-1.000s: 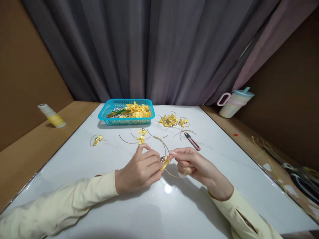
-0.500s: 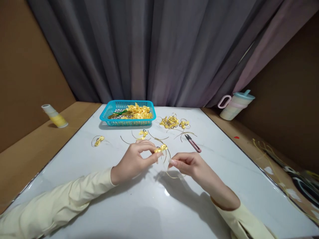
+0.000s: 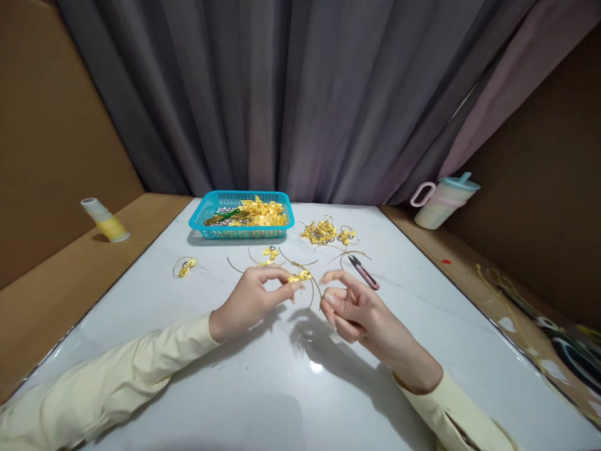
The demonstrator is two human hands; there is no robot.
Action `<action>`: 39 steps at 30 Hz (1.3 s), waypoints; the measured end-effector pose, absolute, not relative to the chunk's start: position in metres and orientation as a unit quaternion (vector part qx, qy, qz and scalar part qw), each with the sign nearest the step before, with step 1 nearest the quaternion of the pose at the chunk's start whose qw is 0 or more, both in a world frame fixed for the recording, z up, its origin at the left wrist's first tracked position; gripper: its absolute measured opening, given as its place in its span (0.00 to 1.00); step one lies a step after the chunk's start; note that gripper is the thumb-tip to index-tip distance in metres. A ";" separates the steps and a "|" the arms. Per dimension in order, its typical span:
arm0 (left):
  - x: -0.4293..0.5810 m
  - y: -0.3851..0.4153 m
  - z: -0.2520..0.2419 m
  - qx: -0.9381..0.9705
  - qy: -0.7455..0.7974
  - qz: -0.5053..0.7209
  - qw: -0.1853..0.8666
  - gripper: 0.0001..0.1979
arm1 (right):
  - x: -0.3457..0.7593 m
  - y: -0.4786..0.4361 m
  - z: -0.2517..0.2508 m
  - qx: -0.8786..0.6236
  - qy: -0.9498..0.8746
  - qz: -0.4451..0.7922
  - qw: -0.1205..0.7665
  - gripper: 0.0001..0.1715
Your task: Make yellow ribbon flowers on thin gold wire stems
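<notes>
My left hand (image 3: 256,294) pinches a yellow satin ribbon bow (image 3: 300,276) between thumb and fingertips, a little above the white table. Thin gold cord (image 3: 315,285) hangs from the bow and curves down toward my right hand (image 3: 359,313). There the index finger is lifted, while the thumb rests against the other curled fingers, at the cord's end. Just past my left hand lies another yellow bow (image 3: 270,253) with a silvery piece and loose cord. Pink-handled thread snips (image 3: 364,272) lie beyond my right hand, beside cut cord lengths (image 3: 350,252).
A blue basket (image 3: 241,232) at the back holds yellow bows, silvery pieces and a gold cord bundle. Finished-looking bows form a pile (image 3: 322,232) to its right; a single bow (image 3: 188,267) lies left. A thread spool (image 3: 106,220) and a lidded cup (image 3: 439,203) stand at the sides.
My right index finger has lifted away from the thumb and the other fingers have curled in. The left hand keeps the bow, shifted slightly left; the cord loop below is no longer visible.
</notes>
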State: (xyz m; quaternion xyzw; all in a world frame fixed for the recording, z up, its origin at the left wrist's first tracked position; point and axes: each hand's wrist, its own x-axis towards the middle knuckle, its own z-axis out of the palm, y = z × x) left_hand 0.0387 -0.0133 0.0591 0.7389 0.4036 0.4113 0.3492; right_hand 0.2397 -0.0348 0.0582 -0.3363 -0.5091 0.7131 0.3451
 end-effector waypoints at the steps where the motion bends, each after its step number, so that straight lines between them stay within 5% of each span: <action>1: 0.039 -0.013 0.060 0.737 0.406 0.407 0.357 0.11 | 0.240 -0.036 0.058 -0.346 -0.529 0.695 0.342 0.17; 3: 0.038 -0.013 0.061 0.731 0.408 0.401 0.373 0.11 | 0.238 -0.039 0.057 -0.364 -0.587 0.648 0.321 0.22; 11: 0.040 -0.016 0.061 0.711 0.404 0.397 0.416 0.08 | 0.217 -0.055 0.046 -0.455 -0.760 0.387 0.258 0.14; 22: 0.040 -0.017 0.058 0.729 0.368 0.406 0.409 0.09 | 0.211 -0.051 0.042 -0.483 -0.742 0.379 0.267 0.21; 39: 0.043 -0.020 0.064 0.674 0.400 0.383 0.489 0.12 | 0.209 -0.049 0.043 -0.449 -0.767 0.359 0.284 0.17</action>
